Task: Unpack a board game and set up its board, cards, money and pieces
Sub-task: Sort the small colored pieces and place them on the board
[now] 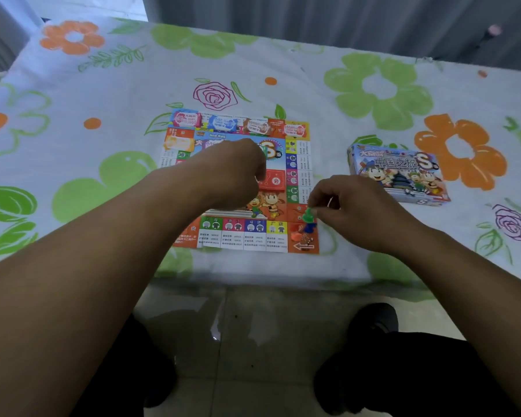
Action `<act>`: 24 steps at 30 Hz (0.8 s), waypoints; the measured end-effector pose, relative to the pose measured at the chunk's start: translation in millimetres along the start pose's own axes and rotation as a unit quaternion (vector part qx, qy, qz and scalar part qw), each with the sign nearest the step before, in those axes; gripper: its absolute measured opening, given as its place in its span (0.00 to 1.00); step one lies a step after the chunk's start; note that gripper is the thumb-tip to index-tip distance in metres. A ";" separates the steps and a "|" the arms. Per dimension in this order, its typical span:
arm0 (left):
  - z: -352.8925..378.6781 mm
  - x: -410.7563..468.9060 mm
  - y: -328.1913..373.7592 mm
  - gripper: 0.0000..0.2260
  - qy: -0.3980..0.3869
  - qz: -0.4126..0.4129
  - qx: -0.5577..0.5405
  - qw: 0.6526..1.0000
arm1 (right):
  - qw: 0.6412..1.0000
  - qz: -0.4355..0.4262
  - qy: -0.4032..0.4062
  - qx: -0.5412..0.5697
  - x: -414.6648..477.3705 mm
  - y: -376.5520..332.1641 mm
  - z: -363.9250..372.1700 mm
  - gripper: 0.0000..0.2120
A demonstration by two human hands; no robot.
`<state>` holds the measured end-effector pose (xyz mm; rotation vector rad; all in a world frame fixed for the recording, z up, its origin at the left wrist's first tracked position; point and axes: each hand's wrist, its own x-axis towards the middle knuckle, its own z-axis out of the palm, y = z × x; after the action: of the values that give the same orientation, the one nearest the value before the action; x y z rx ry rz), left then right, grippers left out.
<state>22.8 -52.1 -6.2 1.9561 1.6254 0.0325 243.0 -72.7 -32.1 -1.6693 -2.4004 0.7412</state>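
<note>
The game board (254,236) lies flat on the table in front of me. Stacks of play money (223,123) line its far edge and a red card deck (273,180) sits near its middle. My right hand (352,206) pinches a green pawn (308,215) over the board's near right corner. A blue pawn (310,227) and an orange pawn (297,234) stand on that corner. My left hand (235,173) hovers over the board's centre with curled fingers; I cannot see anything in it.
The game box (399,173) lies to the right of the board on a flowered tablecloth (103,85). The table's near edge runs just below the board. My dark-clad knees and a tiled floor show beneath.
</note>
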 end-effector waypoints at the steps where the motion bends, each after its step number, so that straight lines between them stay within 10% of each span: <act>1: -0.1 0.5 0.7 0.12 0.000 0.002 0.000 1.000 | 1.000 -0.007 -0.003 -0.017 -2.1 0.8 -0.2 0.03; 24: -3.8 3.5 -2.9 0.12 0.001 -0.004 -0.008 1.000 | 0.976 -0.065 -0.050 -0.201 -13.1 8.2 22.6 0.07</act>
<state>19.6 -47.1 -5.5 1.9389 1.6286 0.0441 246.6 -89.6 -53.4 -1.6092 -2.8481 0.3389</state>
